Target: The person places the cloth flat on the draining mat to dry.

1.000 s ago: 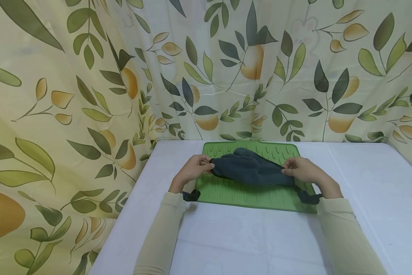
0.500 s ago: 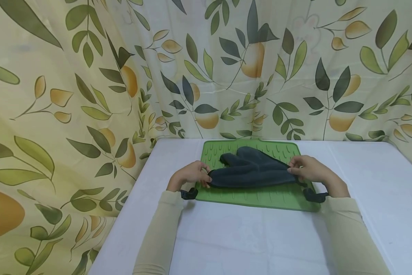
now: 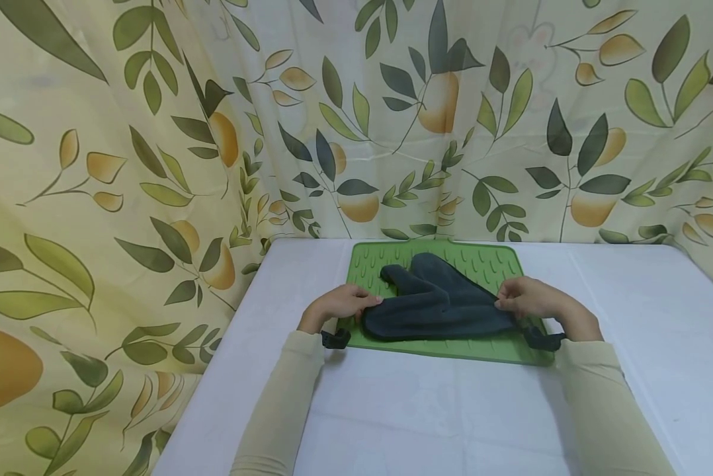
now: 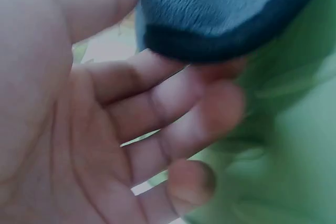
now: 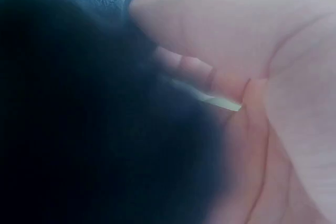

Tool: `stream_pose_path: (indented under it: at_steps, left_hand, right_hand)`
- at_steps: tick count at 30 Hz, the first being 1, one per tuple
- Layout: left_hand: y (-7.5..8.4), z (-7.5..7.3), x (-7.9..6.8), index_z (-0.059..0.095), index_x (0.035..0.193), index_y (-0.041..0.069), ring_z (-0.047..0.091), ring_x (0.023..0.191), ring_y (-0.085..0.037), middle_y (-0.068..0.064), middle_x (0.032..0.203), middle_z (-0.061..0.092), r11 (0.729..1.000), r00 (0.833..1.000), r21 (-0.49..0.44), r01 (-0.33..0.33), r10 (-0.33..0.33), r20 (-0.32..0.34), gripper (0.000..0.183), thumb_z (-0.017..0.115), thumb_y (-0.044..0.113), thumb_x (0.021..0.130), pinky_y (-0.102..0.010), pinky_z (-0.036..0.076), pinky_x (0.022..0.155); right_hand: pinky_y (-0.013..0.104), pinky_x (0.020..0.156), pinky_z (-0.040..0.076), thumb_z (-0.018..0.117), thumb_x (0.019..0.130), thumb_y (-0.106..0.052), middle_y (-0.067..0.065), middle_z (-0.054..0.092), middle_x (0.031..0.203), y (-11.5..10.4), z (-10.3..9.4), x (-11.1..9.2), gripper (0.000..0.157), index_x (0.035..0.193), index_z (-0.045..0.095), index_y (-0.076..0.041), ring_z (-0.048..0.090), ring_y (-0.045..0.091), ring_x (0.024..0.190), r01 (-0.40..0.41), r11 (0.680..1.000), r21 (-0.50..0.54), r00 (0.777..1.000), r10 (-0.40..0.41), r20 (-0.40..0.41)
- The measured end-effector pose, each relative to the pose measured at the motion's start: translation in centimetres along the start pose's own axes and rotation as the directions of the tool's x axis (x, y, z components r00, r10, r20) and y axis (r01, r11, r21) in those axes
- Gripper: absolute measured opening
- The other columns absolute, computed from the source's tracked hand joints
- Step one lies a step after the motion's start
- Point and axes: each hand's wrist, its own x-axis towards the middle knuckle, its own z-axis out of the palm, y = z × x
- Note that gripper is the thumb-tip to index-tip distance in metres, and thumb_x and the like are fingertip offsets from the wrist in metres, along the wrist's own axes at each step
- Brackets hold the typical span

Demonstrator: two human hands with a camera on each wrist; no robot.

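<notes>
A dark grey-blue fleece cloth (image 3: 436, 304) lies bunched on a green ridged mat (image 3: 487, 261) on the white table (image 3: 428, 410). My left hand (image 3: 362, 303) holds the cloth's left end. In the left wrist view the thumb lies over the cloth (image 4: 220, 9) and the fingers (image 4: 173, 98) reach under it, above the mat (image 4: 294, 129). My right hand (image 3: 506, 302) pinches the cloth's right end. Close up, its thumb (image 5: 210, 19) presses on the dark cloth (image 5: 79, 119). A fold of the cloth sticks up towards the mat's far edge.
A leaf-and-fruit patterned curtain (image 3: 154, 132) hangs behind and to the left of the table. Black wrist straps (image 3: 335, 339) sit on both cream sleeves. The table's left edge (image 3: 225, 357) runs close to my left arm.
Both hands have drawn the cloth towards me and lowered it, so its near edge now lies flat near the mat's front. The hands stay at its two ends.
</notes>
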Motion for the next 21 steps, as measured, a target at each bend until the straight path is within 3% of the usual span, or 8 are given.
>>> stream_pose_path:
  at_steps: [4, 10, 17, 21]
  left_hand:
    - [-0.1, 0.1, 0.2, 0.071, 0.079, 0.013, 0.050, 0.060, -0.015, 0.000, 0.064, 0.055, 1.000, 0.997, 0.007, -0.017, 0.018, -0.072, 0.036, 0.061, 0.038, 0.103, -0.028, 0.040, 0.058]
    - [-0.4, -0.9, -0.5, 0.077, 0.090, 0.009, 0.059, 0.064, -0.016, 0.000, 0.069, 0.065, 0.999, 0.993, -0.047, -0.021, 0.015, -0.120, 0.023, 0.067, 0.027, 0.100, -0.029, 0.048, 0.062]
    - [-0.7, -2.2, -1.5, 0.075, 0.089, 0.008, 0.068, 0.072, -0.025, -0.005, 0.072, 0.070, 0.995, 0.986, -0.101, 0.007, -0.024, -0.163, 0.021, 0.067, 0.024, 0.099, -0.029, 0.050, 0.068]
    - [-1.0, -2.6, -1.8, 0.076, 0.088, 0.008, 0.067, 0.071, -0.020, -0.006, 0.074, 0.072, 0.995, 0.985, -0.094, 0.024, -0.040, -0.167, 0.021, 0.068, 0.024, 0.098, -0.028, 0.049, 0.068]
  right_hand:
    - [0.032, 0.064, 0.046, 0.066, 0.098, -0.015, 0.002, 0.059, 0.079, 0.0, -0.1, -0.1, 0.015, 0.093, 0.063, -0.002, 0.055, 0.017, 0.071, -0.007, 1.000, -0.011, 1.000, 0.007, -0.022]
    - [0.032, 0.064, 0.043, 0.067, 0.097, -0.014, 0.000, 0.058, 0.078, -0.1, -0.3, -0.2, 0.011, 0.091, 0.066, -0.004, 0.052, 0.017, 0.072, -0.019, 0.998, -0.054, 0.998, 0.015, -0.069]
    - [0.031, 0.062, 0.043, 0.069, 0.096, -0.015, 0.000, 0.059, 0.078, -0.6, -0.4, -0.4, 0.013, 0.092, 0.065, -0.003, 0.052, 0.015, 0.069, -0.001, 0.999, -0.039, 0.998, -0.002, -0.061]
    - [0.030, 0.062, 0.045, 0.069, 0.096, -0.015, 0.001, 0.060, 0.081, -0.8, -0.3, -0.5, 0.014, 0.094, 0.066, -0.001, 0.053, 0.014, 0.069, 0.007, 1.000, -0.007, 1.000, -0.007, -0.025]
